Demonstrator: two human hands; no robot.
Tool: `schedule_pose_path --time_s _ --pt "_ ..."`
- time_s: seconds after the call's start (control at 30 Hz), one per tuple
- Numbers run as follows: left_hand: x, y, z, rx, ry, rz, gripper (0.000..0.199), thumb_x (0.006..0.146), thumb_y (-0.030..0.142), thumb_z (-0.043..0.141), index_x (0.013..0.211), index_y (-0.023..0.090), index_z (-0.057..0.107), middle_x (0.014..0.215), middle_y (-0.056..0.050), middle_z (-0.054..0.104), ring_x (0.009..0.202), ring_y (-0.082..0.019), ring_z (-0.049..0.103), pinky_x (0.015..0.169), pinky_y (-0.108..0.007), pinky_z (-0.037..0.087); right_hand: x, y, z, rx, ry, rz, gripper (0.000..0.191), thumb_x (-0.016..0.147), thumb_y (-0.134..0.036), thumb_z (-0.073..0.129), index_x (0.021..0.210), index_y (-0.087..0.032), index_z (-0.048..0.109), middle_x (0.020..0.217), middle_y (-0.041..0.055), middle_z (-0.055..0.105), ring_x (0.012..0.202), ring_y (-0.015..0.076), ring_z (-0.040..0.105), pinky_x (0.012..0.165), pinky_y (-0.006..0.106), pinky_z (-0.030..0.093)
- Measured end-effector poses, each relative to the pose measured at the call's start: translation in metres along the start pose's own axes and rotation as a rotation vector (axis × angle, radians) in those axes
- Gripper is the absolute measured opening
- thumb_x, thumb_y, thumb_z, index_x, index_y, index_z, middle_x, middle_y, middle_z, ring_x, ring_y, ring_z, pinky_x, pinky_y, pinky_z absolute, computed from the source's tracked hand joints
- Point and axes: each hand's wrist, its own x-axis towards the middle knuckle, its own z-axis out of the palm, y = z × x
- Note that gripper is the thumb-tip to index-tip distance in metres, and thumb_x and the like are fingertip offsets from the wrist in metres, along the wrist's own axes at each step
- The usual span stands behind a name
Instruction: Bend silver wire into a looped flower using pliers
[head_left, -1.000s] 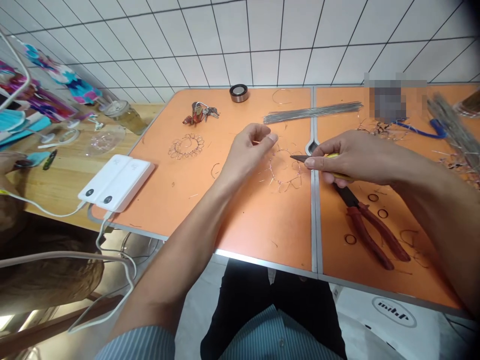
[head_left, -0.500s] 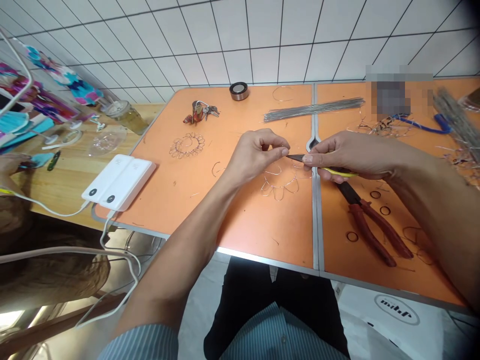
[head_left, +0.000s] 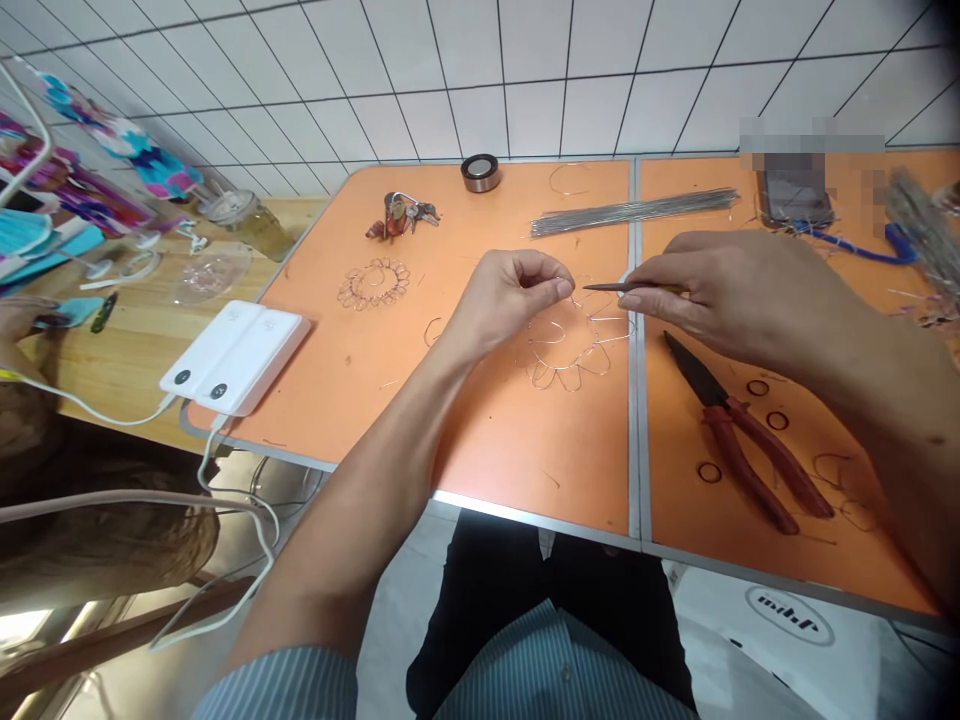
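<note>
My left hand (head_left: 521,295) pinches a thin wire ring with petal-like loops (head_left: 566,375) between thumb and fingertips. The ring hangs just over the orange table, its loops fanning toward me and to the right. In my right hand (head_left: 697,285) are slim needle-nose pliers (head_left: 601,288), gripped with their dark tip pointing left, close to the left fingertips but apart from them. Their yellow handles are hidden by the hand now. Left of my hands lies a similar looped wire ring (head_left: 373,284). Red-handled pliers (head_left: 739,425) rest below my right hand.
A bundle of straight wires (head_left: 634,212), a tape roll (head_left: 480,173) and keys (head_left: 405,217) lie toward the tiled wall. Small dark rings (head_left: 777,421) lie beside the red pliers. A phone (head_left: 795,190) is at back right, white boxes (head_left: 236,357) at left. A metal seam (head_left: 637,450) divides the table.
My right hand has turned over and drawn slightly right, so the needle-nose pliers' tip has come away from my left fingertips. The held wire ring has shifted, showing more loops at right.
</note>
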Motion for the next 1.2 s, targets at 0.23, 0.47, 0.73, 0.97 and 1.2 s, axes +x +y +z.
schedule_pose_path --time_s 0.23,0.47,0.73,0.97,1.2 --pt "0.0000 0.0041 0.0007 -0.041 0.004 -0.081 0.013 0.096 0.024 0.082 0.085 0.020 0.079 0.087 -0.003 0.078 0.073 -0.014 0.063 0.071 -0.031 0.050 0.0020 -0.0035 0.0029 -0.099 0.019 -0.101 0.055 0.115 -0.066 0.048 0.127 -0.030 0.088 0.124 0.0164 0.077 0.101 0.0378 0.066 0.069 0.042 0.021" --pt "0.0011 0.0046 0.0000 -0.020 0.007 -0.095 0.012 0.096 0.025 0.080 0.085 0.020 0.078 0.088 -0.005 0.081 0.074 -0.015 0.067 0.070 -0.033 0.053 0.0001 -0.0015 0.0022 -0.150 0.047 -0.124 0.060 0.115 -0.074 0.040 0.124 -0.036 0.087 0.124 0.0146 0.079 0.109 0.0397 0.066 0.071 0.043 0.017" --pt "0.0012 0.0040 0.0003 -0.023 -0.001 -0.093 0.010 0.093 0.024 0.080 0.085 0.019 0.077 0.085 -0.005 0.080 0.074 -0.015 0.067 0.071 -0.032 0.054 0.0001 -0.0042 0.0025 0.017 0.053 -0.110 0.060 0.112 -0.080 0.044 0.105 -0.035 0.084 0.117 0.0148 0.079 0.119 0.0443 0.064 0.075 0.043 0.022" --pt "-0.0003 0.0069 0.0014 -0.033 -0.011 -0.085 0.010 0.094 0.020 0.077 0.084 0.019 0.078 0.085 -0.005 0.080 0.077 -0.015 0.068 0.075 -0.033 0.054 0.0005 -0.0041 0.0010 0.095 0.034 -0.078 0.057 0.106 -0.083 0.050 0.097 -0.036 0.081 0.109 0.0141 0.079 0.119 0.0461 0.064 0.077 0.043 0.027" --pt "-0.0011 0.0078 0.0036 -0.034 0.002 -0.089 0.010 0.093 0.023 0.080 0.083 0.020 0.079 0.085 -0.005 0.081 0.077 -0.016 0.069 0.073 -0.032 0.055 0.0008 -0.0032 0.0027 0.093 0.031 -0.081 0.058 0.107 -0.084 0.048 0.104 -0.040 0.084 0.103 0.0121 0.080 0.112 0.0431 0.066 0.080 0.044 0.032"
